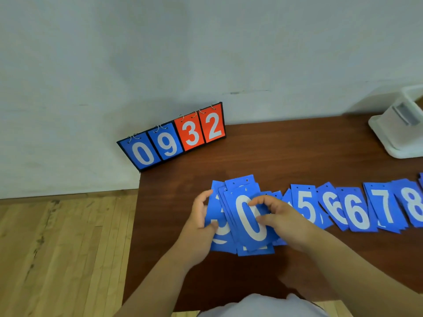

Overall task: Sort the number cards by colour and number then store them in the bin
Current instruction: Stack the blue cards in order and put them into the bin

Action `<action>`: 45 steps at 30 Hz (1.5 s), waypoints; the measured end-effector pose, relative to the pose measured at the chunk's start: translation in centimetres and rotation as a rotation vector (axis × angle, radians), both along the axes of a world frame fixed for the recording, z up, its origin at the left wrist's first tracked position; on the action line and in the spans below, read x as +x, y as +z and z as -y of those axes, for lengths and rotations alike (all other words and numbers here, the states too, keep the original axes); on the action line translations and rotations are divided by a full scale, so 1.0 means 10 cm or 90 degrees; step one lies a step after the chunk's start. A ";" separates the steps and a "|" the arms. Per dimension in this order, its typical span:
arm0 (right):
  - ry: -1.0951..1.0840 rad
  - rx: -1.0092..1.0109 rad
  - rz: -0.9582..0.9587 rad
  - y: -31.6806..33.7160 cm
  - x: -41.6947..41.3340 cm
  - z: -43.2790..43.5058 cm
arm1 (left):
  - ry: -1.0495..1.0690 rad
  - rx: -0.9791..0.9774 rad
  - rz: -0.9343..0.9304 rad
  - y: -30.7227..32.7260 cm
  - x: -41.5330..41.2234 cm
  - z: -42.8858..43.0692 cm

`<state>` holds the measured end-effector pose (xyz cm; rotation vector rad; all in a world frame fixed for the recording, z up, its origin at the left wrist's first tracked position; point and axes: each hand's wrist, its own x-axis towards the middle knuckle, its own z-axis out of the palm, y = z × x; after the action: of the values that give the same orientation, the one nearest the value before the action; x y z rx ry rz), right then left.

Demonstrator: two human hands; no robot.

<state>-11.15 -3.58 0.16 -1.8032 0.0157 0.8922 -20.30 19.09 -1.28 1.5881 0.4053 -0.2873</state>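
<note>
A flip scoreboard (171,136) stands at eleven o'clock from the hands, on the far-left corner of the brown table (297,156). The left hand (201,218) curls round the left edge of a stack of blue number cards (250,225) with 0 on top. The right hand (282,221) pinches the stack's right edge with bent fingers. A row of blue cards (357,213), 5 to 8, fans out towards three o'clock. A white bin (398,131) sits at two o'clock.
</note>
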 end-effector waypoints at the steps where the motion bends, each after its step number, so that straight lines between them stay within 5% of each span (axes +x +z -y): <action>1: -0.007 0.012 -0.020 0.00 -0.02 0.01 | -0.024 0.008 0.002 0.00 0.01 -0.01; 7: -0.111 0.119 -0.175 -0.10 -0.23 0.04 | -0.140 0.019 -0.047 -0.01 0.09 0.17; 13: -0.199 0.076 -0.134 -0.10 -0.23 0.42 | -0.151 0.000 -0.080 -0.13 0.29 0.54; 18: -0.182 -0.143 0.004 -0.12 -0.06 0.99 | -0.056 0.276 -0.123 -0.39 0.41 0.87; 26: -0.116 -0.199 0.024 -0.27 0.22 1.83 | -0.064 0.516 -0.249 -0.74 0.60 1.68; 37: 0.001 -0.179 0.027 -0.48 0.60 2.40 | 0.060 0.567 -0.374 -0.94 0.70 2.38; 45: 0.010 -0.158 0.006 -0.57 0.67 2.43 | -0.096 0.678 -0.310 -0.96 0.33 2.35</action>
<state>-4.41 -27.93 -5.57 -2.0391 0.1102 0.9259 -17.03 -4.37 -10.84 2.6011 0.9124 -0.6455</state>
